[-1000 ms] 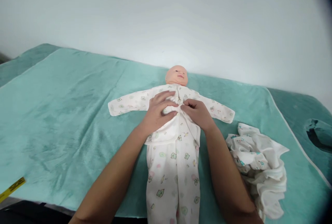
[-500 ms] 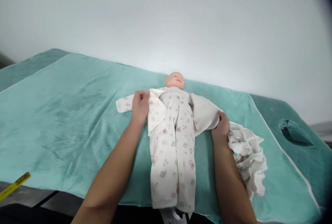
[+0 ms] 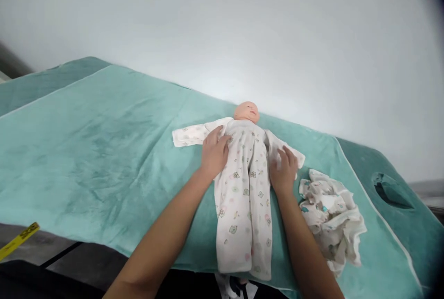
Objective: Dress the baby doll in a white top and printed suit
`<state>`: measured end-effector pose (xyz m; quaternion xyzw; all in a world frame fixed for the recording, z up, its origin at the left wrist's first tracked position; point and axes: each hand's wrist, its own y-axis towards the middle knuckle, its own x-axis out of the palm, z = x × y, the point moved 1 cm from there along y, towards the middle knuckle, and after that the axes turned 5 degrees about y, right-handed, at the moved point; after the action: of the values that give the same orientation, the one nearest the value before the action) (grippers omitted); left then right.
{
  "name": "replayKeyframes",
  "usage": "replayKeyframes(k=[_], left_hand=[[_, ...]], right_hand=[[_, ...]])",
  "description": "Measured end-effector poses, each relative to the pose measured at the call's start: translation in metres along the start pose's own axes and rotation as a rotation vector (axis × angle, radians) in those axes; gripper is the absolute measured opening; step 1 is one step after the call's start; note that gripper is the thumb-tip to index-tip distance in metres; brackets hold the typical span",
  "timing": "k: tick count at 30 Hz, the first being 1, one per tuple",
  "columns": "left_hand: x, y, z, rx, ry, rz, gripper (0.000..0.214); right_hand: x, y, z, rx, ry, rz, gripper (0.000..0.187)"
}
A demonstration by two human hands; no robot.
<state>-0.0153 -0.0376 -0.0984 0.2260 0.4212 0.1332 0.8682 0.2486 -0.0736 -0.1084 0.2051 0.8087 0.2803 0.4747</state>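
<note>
The doll (image 3: 247, 112) lies face up just right of centre frame, between the hands, which are apart with fingers loosely spread. The left hand (image 3: 215, 152) touches its clothes beside the chest; the right hand (image 3: 284, 170) rests on the right-side sleeve (image 3: 275, 143), near crumpled cloth (image 3: 333, 216) at lower right.

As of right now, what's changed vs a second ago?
The shirt, closed over the printed trousers then, is now open, its front panels out to the sides. The left hand and right hand have moved apart from mid-chest to either side; grip on cloth unclear. The doll still lies face up on the green blanket, crumpled cloth still beside it.
</note>
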Motion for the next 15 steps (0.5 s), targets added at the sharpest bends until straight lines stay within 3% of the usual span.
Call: replayKeyframes(k=[3,5,9,15], left_hand=[[-0.002,0.000,0.002,-0.112,0.123,-0.059,0.034],[-0.004,-0.001,-0.002,-0.134,0.199,-0.102,0.043],[-0.012,-0.004,-0.003,-0.085,0.241,-0.087,0.046],[-0.045,0.006,-0.003,-0.173,0.032,0.095,0.047]], right_hand=[[0.009,-0.005,0.007,0.035,0.147,-0.225,0.040],[0.012,-0.008,0.013,0.081,0.181,-0.270,0.041],[0.010,-0.011,0.012,0.118,0.221,-0.248,0.042],[0.006,-0.007,0.001,0.209,0.262,-0.179,0.041]])
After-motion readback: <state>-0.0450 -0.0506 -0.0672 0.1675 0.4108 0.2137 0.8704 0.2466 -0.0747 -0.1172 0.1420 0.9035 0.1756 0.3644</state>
